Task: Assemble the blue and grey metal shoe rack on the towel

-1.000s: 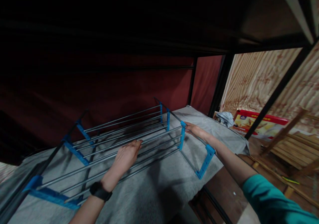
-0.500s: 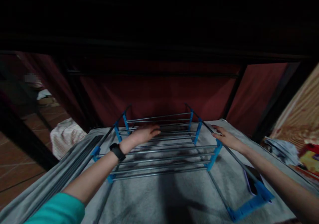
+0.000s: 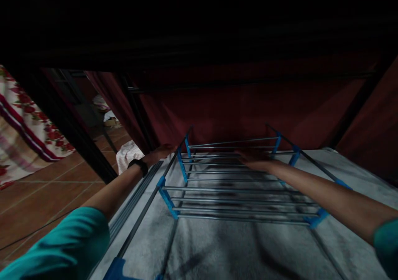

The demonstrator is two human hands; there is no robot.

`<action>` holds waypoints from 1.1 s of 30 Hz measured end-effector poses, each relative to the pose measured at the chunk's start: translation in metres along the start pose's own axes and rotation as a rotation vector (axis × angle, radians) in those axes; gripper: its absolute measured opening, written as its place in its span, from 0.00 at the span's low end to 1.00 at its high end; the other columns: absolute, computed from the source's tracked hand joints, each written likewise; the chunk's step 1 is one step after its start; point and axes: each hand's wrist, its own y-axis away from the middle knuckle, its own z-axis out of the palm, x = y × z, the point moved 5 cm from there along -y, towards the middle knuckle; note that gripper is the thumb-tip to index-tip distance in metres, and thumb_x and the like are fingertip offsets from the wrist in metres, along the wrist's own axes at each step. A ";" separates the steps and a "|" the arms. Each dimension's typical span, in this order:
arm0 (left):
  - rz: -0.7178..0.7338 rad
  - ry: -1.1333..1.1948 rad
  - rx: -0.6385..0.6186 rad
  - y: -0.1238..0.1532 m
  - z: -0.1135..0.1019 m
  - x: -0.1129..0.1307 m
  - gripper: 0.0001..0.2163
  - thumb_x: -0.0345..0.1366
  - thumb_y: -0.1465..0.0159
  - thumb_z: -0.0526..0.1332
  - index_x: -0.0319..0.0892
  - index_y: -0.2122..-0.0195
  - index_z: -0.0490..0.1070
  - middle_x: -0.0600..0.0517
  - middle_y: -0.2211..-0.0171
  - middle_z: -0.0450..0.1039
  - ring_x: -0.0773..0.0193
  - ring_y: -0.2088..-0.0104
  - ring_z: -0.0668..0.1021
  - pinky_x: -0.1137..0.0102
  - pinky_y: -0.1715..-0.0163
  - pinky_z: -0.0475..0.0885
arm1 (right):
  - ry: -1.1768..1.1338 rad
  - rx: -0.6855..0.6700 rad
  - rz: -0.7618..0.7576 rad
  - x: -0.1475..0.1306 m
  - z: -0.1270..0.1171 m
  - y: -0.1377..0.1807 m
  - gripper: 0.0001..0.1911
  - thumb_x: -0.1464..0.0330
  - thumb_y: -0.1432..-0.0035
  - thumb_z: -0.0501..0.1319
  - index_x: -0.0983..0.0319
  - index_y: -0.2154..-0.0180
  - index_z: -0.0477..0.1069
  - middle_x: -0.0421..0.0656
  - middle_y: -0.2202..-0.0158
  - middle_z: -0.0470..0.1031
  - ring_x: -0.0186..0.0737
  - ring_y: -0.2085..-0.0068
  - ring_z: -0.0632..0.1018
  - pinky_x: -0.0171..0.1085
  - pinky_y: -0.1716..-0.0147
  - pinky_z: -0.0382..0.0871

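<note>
A rack of metal rods (image 3: 236, 191) with blue plastic joints lies flat on a grey bed cover (image 3: 224, 251). My left hand (image 3: 160, 152), with a black watch (image 3: 139, 166) on its wrist, reaches to the rack's dark left side pole near the far blue joint. Its fingers are dim and smeared, so I cannot tell their grip. My right hand (image 3: 253, 157) lies stretched out flat over the far rods in the middle of the rack, holding nothing. Both arms wear teal sleeves.
A dark upper bunk hangs low overhead and a dark red curtain (image 3: 236, 114) closes the back. A black bed post (image 3: 71, 130) stands at left, with tiled floor (image 3: 46, 188), a white cloth (image 3: 127, 153) and floral fabric (image 3: 21, 118) beyond it.
My view has swung left. My left hand has moved from the rods out to the left side pole, and my right hand has come from the right edge onto the middle rods.
</note>
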 end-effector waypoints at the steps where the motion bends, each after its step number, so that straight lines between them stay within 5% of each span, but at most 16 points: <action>1: -0.078 0.044 -0.064 -0.001 0.006 -0.009 0.16 0.47 0.37 0.69 0.36 0.65 0.76 0.37 0.60 0.81 0.48 0.52 0.80 0.54 0.48 0.74 | 0.031 0.003 -0.013 -0.010 0.009 -0.014 0.28 0.63 0.32 0.56 0.59 0.33 0.68 0.50 0.31 0.68 0.53 0.31 0.70 0.52 0.32 0.63; 5: -0.138 0.162 -0.189 -0.010 0.029 -0.024 0.20 0.53 0.45 0.73 0.41 0.61 0.79 0.41 0.59 0.82 0.46 0.49 0.80 0.55 0.46 0.73 | 0.168 0.030 -0.052 -0.036 0.042 -0.055 0.24 0.66 0.31 0.55 0.62 0.37 0.71 0.53 0.36 0.75 0.53 0.37 0.75 0.51 0.37 0.67; 10: -0.190 0.258 -0.181 -0.012 0.049 -0.037 0.26 0.55 0.51 0.75 0.42 0.57 0.80 0.44 0.58 0.83 0.46 0.49 0.80 0.56 0.45 0.73 | 0.160 0.012 -0.103 -0.038 0.066 -0.068 0.17 0.69 0.29 0.51 0.61 0.50 0.78 0.51 0.46 0.80 0.47 0.45 0.79 0.44 0.44 0.71; 22: -0.296 0.400 -0.111 -0.029 0.063 -0.082 0.30 0.64 0.50 0.71 0.40 0.60 0.77 0.43 0.60 0.81 0.50 0.53 0.80 0.56 0.45 0.72 | 0.122 0.055 -0.094 -0.033 0.058 -0.064 0.18 0.66 0.26 0.49 0.61 0.46 0.75 0.51 0.45 0.79 0.46 0.45 0.78 0.44 0.44 0.68; 27: -0.336 0.357 -0.098 -0.033 0.066 -0.084 0.23 0.57 0.48 0.71 0.41 0.63 0.77 0.45 0.61 0.81 0.53 0.55 0.81 0.60 0.48 0.72 | 0.124 0.050 -0.092 -0.033 0.056 -0.061 0.19 0.66 0.25 0.48 0.62 0.44 0.74 0.52 0.44 0.78 0.46 0.44 0.78 0.43 0.44 0.68; 33: -0.415 0.333 -0.146 -0.044 0.067 -0.092 0.20 0.48 0.57 0.78 0.42 0.69 0.77 0.48 0.66 0.81 0.53 0.56 0.81 0.61 0.48 0.72 | 0.155 0.051 -0.103 -0.031 0.060 -0.063 0.20 0.66 0.25 0.48 0.61 0.44 0.74 0.52 0.43 0.78 0.46 0.44 0.78 0.43 0.45 0.68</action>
